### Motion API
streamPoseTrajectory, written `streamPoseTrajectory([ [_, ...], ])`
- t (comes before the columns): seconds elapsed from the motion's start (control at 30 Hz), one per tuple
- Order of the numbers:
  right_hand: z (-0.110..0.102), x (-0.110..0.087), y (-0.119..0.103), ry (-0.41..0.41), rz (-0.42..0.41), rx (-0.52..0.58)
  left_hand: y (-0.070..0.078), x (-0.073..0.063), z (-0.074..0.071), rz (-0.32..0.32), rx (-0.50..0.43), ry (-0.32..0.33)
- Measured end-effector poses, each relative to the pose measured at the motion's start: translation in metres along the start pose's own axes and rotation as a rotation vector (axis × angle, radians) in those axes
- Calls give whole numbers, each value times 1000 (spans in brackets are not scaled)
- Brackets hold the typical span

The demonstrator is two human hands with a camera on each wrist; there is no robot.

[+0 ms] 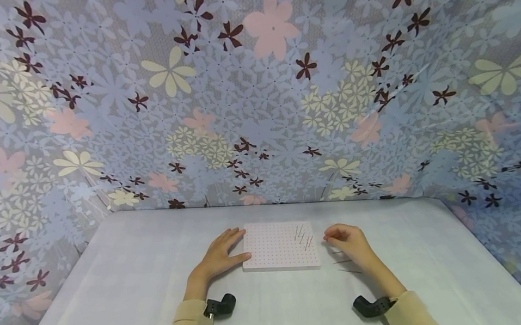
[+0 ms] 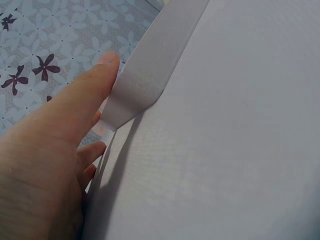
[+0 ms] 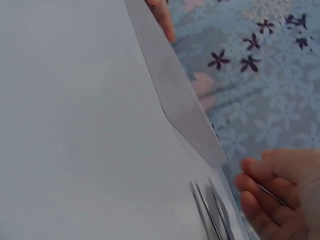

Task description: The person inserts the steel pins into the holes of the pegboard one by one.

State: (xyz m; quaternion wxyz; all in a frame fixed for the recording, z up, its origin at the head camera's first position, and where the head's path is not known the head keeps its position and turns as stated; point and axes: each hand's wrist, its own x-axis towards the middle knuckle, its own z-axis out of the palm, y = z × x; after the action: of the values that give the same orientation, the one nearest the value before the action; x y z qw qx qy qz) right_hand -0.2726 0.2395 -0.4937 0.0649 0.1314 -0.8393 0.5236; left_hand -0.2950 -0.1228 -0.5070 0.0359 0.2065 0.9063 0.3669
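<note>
A white square board point(image 1: 277, 248) with a grid of small dots lies on the table. Several thin needle-like sticks point(image 1: 302, 236) stand or lean in its right part. My left hand point(image 1: 217, 257) rests against the board's left edge, thumb and fingers spread and fairly straight; the left wrist view shows the thumb point(image 2: 102, 75) along the board's side. Just off the board's right edge, my right hand point(image 1: 347, 239) pinches a thin metal needle point(image 3: 272, 195) between thumb and fingertips. More needles point(image 3: 206, 205) lie on the table below that hand.
A pale cloth covers the table point(image 1: 145, 265). Flower-patterned fabric point(image 1: 252, 103) hangs behind and at both sides. Black wrist cameras are strapped on both arms, the left one point(image 1: 222, 305) and the right one point(image 1: 373, 306), close above the tabletop.
</note>
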Motion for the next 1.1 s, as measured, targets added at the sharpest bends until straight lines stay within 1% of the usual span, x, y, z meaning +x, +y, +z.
streamPoseTrajectory([
  [0.07, -7, 1, 8, -32, -10, -21, 1, 0, 0, -1, -4, -1],
  [0.17, -17, 2, 14, -75, -2, -42, 1, 0, 0, -2, -5, -2],
  [0.37, -30, 0, 23, -155, 78, -18, 1, 0, 0, 3, -10, -4],
  [0.47, -32, -1, 26, -180, 91, -6, 1, 1, 0, 5, -7, -3],
  [0.63, -37, -3, 30, -209, 74, 4, 0, 2, 1, 4, 9, -2],
  [0.8, -43, -5, 37, -242, 47, -8, 0, 3, 2, 0, 18, -6],
  [0.93, -43, -5, 40, -266, 28, 7, -1, 2, 1, 1, 15, -2],
  [1.1, -40, -6, 41, -256, 16, 21, -4, 1, 1, 11, 15, 0],
])
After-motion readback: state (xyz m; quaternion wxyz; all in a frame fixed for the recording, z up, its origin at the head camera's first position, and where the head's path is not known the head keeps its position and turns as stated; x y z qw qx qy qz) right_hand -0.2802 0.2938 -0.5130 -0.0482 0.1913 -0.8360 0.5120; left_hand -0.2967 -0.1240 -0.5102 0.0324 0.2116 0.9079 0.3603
